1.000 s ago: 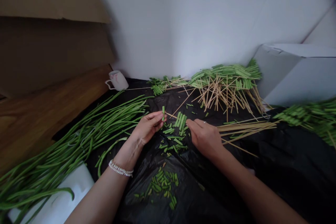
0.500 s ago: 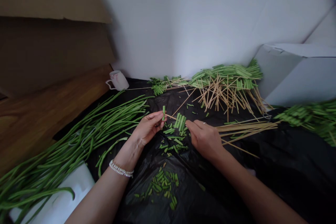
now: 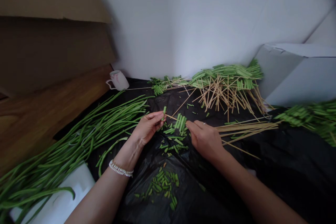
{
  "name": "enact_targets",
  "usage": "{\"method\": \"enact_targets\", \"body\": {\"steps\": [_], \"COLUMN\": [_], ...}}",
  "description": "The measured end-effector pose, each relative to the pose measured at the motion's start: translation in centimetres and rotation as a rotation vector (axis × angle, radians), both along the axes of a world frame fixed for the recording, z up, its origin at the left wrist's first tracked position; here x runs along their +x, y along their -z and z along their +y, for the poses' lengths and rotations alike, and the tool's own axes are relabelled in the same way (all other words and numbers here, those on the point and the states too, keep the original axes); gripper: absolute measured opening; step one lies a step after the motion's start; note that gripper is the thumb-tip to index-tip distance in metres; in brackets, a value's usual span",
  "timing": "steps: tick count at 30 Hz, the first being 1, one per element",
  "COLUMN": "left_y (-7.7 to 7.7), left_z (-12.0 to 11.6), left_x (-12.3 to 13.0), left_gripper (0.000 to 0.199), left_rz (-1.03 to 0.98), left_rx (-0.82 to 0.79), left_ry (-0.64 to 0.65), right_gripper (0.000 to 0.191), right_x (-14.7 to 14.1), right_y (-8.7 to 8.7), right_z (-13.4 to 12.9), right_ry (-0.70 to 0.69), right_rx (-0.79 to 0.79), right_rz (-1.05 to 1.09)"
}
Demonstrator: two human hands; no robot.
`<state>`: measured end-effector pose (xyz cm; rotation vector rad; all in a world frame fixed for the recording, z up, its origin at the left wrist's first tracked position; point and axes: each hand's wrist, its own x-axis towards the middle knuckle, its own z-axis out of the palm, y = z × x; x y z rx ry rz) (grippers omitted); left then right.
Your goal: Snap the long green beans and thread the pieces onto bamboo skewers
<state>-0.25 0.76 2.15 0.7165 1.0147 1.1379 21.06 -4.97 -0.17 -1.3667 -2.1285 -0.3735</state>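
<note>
Between thumb and fingers, my left hand (image 3: 150, 125) pinches a short cut piece of green bean (image 3: 164, 110) at the tip of a thin wooden skewer (image 3: 171, 116). My right hand (image 3: 205, 139) is closed on that skewer, just behind several bean pieces (image 3: 180, 122) threaded side by side on it. Below them, loose cut bean pieces (image 3: 174, 143) lie on black plastic sheeting (image 3: 210, 196). Bare skewers (image 3: 246, 129) spread out to the right of my right hand.
Long uncut beans (image 3: 105, 122) lie at left, partly over a white object (image 3: 76, 189). Filled bean skewers (image 3: 228, 73) are piled at the back, with more (image 3: 312, 117) at right. A mug (image 3: 118, 80), a cardboard box (image 3: 55, 42) and a white box (image 3: 301, 70) stand around.
The bean piece in my left hand tilts slightly more and sits a touch further right against the skewer tip. Both hands stay almost where they were.
</note>
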Motion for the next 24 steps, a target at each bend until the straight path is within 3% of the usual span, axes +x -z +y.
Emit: {"method": "enact_targets", "body": {"steps": [7, 17, 24], "left_y": [0.37, 0.46, 0.95], "left_z": [-0.20, -0.09, -0.25], "left_x": [0.43, 0.46, 0.69], "left_gripper": [0.029, 0.013, 0.016], "left_rz": [0.034, -0.057, -0.048], "left_rx": [0.021, -0.056, -0.064], "left_ry": [-0.007, 0.054, 0.112], "right_gripper": [0.027, 0.025, 0.023], "right_x": [-0.30, -0.37, -0.63], "right_y": [-0.09, -0.13, -0.26], "right_z": [-0.13, -0.18, -0.43], "right_ry": [0.031, 0.027, 0.042], "right_rx": [-0.106, -0.092, -0.162], "right_rz": [-0.007, -0.007, -0.018]}}
